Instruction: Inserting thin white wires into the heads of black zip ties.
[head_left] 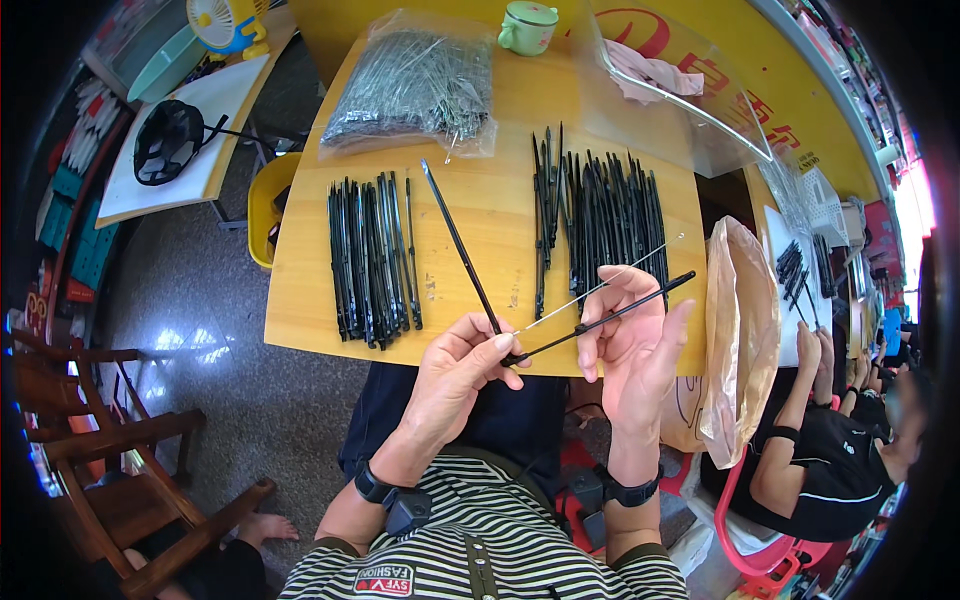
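Observation:
My left hand is closed, thumb against fingers, where two slim pieces meet in a V. One black rod with a shiny tip points up and away from it. The other black rod slants up to the right, and a thin silvery wire runs above it from the same grip. My right hand has its fingers apart, palm up; the second rod and the wire cross in front of it. Whether they touch its fingers is unclear. Bundles of similar black rods lie left and right.
On the wooden table are a clear bag of thin silvery pieces, a green lidded mug and a transparent bin holding pink cloth. A golden sack stands right. Another person sits beyond it; a wooden chair is left.

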